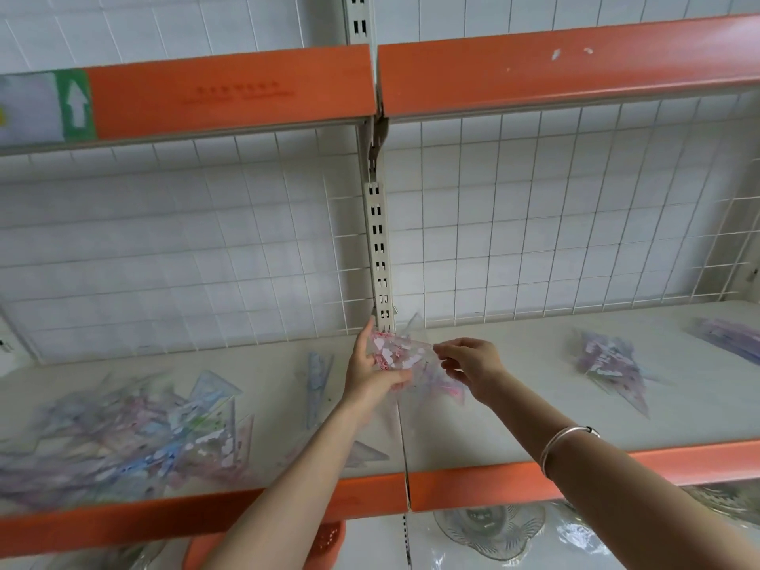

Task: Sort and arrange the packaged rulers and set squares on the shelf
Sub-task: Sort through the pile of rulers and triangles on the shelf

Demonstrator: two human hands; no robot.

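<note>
Set-square packet [397,352]: one, gripped by left hand [370,374] and pinched by right hand [473,364]

Soft, even, fairly bright light fills the shelf [514,372], its source unseen, and shadows on it are faint. Motion blur smears the heap of set squares [115,442] at left and the packaged set square [397,351] mid-frame. Wide-angle distortion bows the orange upper shelf edge [567,72] and the wire grid [575,224] towards the corners
</note>
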